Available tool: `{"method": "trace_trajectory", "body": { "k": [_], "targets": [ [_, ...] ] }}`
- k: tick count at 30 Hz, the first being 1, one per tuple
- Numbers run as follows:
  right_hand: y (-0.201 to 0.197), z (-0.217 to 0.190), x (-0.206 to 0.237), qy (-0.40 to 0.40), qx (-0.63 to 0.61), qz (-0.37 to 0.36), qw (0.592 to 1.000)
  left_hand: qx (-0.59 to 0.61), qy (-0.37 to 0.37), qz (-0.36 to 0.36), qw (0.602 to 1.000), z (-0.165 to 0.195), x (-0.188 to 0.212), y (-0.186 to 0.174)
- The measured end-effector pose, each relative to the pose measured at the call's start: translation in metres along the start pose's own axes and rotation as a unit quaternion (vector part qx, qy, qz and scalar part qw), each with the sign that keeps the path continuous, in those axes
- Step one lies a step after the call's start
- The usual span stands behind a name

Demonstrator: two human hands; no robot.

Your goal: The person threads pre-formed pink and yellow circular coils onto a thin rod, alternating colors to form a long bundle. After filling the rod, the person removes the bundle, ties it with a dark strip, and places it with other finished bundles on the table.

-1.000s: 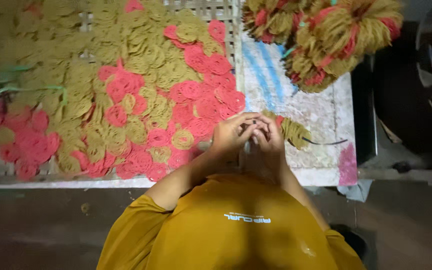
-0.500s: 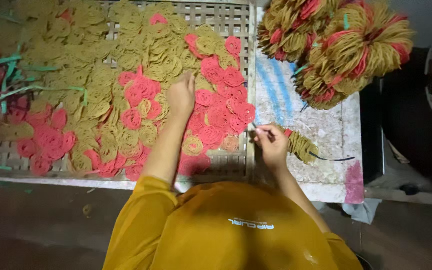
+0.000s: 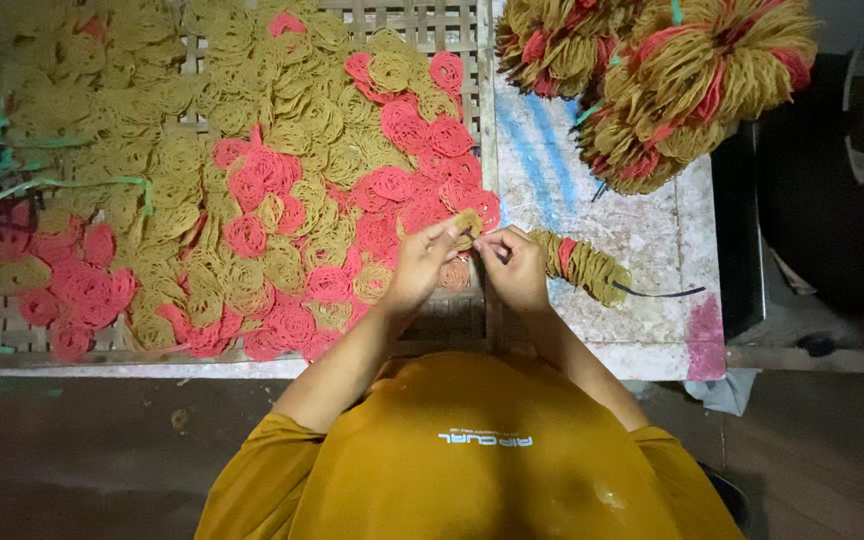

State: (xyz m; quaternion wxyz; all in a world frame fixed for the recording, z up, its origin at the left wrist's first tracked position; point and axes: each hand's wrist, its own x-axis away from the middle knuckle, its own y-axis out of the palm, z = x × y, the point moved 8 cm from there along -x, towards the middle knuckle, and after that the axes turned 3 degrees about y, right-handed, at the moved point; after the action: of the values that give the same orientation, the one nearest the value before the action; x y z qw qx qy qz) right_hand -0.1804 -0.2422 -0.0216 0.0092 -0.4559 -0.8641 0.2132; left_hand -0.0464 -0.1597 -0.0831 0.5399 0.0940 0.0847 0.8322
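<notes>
Left hand (image 3: 420, 262) and right hand (image 3: 514, 265) pinch one yellow coiled disc (image 3: 467, 224), apparently threading; short strung stack (image 3: 582, 265) at 3 o'clock, many loose discs (image 3: 252, 180) at 10 o'clock remain

Dim dark floor (image 3: 72, 450) beneath a worn, paint-stained table (image 3: 652, 250).

Person seen from above — mustard-yellow short-sleeved shirt, sleeves ending near the elbows, small line of white lettering across the cloth. Forearms bare. Left hand (image 3: 417, 268) and right hand (image 3: 518, 268) bare too — no gloves, rings or watch visible
</notes>
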Motion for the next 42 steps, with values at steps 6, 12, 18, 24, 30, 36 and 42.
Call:
{"method": "trace_trajectory", "body": {
  "k": [6, 12, 18, 24, 30, 36, 42],
  "targets": [
    [-0.002, 0.015, 0.006, 0.067, 0.029, 0.015, 0.997, 0.083, 0.002, -0.064, 0.994, -0.006, 0.005, 0.02],
    [-0.031, -0.036, 0.017, -0.082, -0.05, 0.086, 0.992, -0.282, 0.125, 0.038, 0.95, 0.052, 0.015, 0.021],
    [-0.019, -0.035, 0.016, -0.051, 0.065, -0.017, 0.996, -0.383, 0.267, 0.029, 0.884, 0.104, 0.02, 0.051],
    [-0.018, 0.001, 0.019, 0.018, -0.12, -0.012, 0.993, -0.53, 0.141, 0.207, 0.81, 0.116, -0.043, -0.054],
    [-0.015, 0.022, 0.023, 0.048, -0.155, -0.01, 0.987, -0.661, -0.1, 0.194, 0.718, 0.099, -0.071, -0.128],
    [0.001, 0.035, 0.013, 0.147, -0.212, -0.037, 0.966, -0.36, -0.033, 0.203, 0.91, 0.083, -0.067, -0.117],
    [0.002, 0.01, -0.004, 0.065, -0.127, -0.035, 0.989, 0.049, -0.046, 0.146, 0.987, 0.028, -0.039, -0.064]
  ]
}}
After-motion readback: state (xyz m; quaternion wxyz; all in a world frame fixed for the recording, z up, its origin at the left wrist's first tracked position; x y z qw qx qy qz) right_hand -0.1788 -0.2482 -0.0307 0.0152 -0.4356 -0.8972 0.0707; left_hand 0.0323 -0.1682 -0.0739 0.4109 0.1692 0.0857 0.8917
